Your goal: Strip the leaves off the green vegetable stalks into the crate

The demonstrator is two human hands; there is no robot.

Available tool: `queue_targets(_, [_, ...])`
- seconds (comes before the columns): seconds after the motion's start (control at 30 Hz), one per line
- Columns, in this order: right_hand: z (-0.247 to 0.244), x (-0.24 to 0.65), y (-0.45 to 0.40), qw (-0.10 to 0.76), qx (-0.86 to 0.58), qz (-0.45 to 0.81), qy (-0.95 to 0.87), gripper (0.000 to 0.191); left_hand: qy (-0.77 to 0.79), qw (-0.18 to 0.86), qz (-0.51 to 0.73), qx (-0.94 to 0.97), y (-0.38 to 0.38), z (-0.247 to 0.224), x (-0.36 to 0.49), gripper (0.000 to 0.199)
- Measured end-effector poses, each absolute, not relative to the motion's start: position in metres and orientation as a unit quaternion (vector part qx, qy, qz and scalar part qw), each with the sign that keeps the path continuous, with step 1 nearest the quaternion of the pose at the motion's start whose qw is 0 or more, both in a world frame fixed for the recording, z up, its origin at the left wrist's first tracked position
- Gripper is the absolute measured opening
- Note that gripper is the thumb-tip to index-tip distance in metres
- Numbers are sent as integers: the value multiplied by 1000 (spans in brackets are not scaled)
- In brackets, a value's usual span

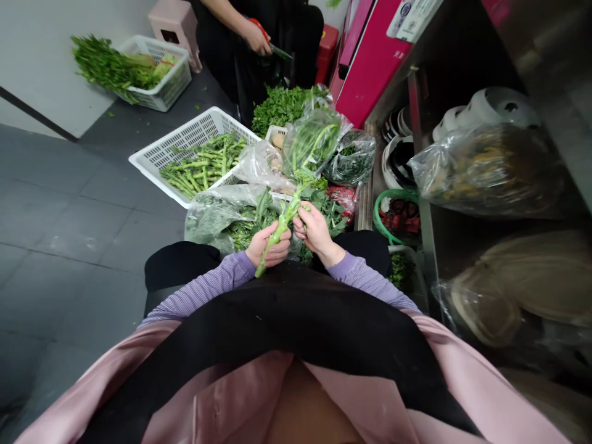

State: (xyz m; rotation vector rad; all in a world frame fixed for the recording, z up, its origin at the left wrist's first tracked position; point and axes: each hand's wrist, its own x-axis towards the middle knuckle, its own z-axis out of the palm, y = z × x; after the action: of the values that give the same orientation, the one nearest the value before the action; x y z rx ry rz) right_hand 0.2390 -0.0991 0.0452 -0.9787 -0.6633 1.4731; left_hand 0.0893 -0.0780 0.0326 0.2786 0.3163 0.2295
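Head view, from the left: leafy green bunches point(95, 58) are held in a small white plastic basket point(181, 77) on the grey tiled floor point(65, 216), beside a pale pink plastic stool point(174, 18). Nearer, slim green stems point(203, 165) are piled in a large white perforated plastic basket point(182, 137), and a clear plastic bag of leafy greens point(203, 216) is set just in front of it. Farther back, a red-handled blade point(281, 52) is gripped in a co-worker's hand point(258, 38). Above the dark-clad lap, the lower part of a thick, pale green stalk point(283, 223) is clasped in the fingers of the left hand point(272, 248). Its upper side is met by the pinched fingers of the right hand point(317, 231); the exact part gripped there cannot be made out. Beyond, bagged greens point(308, 148) are heaped. Farther right, a round green plastic basket point(388, 237) is seen beside metal shelving point(423, 172), where a clear bag with yellowish contents point(485, 166) is stored.
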Motion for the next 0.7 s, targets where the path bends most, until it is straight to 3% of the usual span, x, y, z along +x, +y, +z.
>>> queue_targets(0.13, [38,243,-98,580,-439,609,-315,32,151,967,117,171,-79,31,90,46])
queue_targets(0.33, [17,257,-101,572,-538,481,-390,32,163,960,105,200,-81,29,93,38])
queue_targets(0.6, [26,272,-114,524,-528,535,-400,35,175,952,57,246,-84,20,87,39])
queue_targets(0.7, [36,273,-113,510,-479,616,-362,35,161,944,73,278,-86,22,88,40])
